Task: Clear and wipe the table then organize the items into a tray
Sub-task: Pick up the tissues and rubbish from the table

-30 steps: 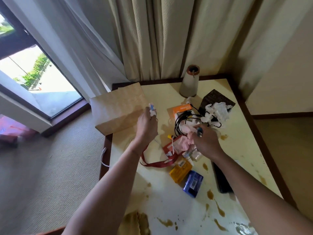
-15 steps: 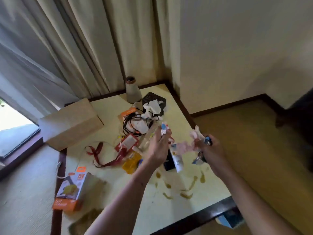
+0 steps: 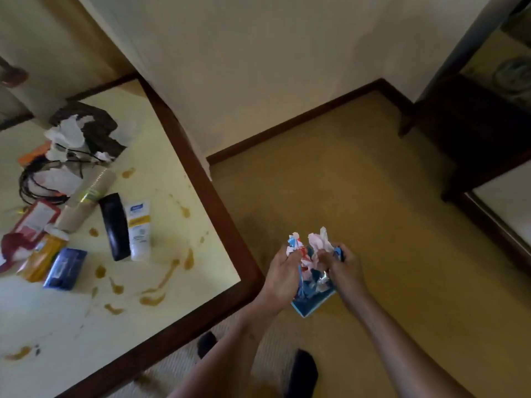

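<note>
Since both hands hang out past the counter (image 3: 161, 150) corner and over the floor (image 3: 373, 196), this reads as a dump run, not sorting. Left hand (image 3: 283, 268): grip clamped on crumpled wrappers (image 3: 296, 245), red, white and blue. Right hand (image 3: 346, 268): grip clamped on a wad of white tissue (image 3: 317, 239), plus something blue at the knuckles that I can't identify. The hands are nearly touching, directly above a blue container (image 3: 311, 304) on the floor. It is probably a small bin or box, but the wrists hide most of it. Keeping the litter bunched and low makes sense, since loose scraps would scatter. The keepers lie on the counter, well apart from the hands: white tube (image 3: 139, 228) beside a black case (image 3: 115, 225), blue packet (image 3: 65, 268), orange bottle (image 3: 40, 259), toppled paper cup (image 3: 92, 193), cable tangle (image 3: 34, 182), dark tissue box (image 3: 97, 130). Brown spill marks (image 3: 161, 282) cross the near side, unwiped. My judgement is that the task is at an early stage. No tray in view.
</note>
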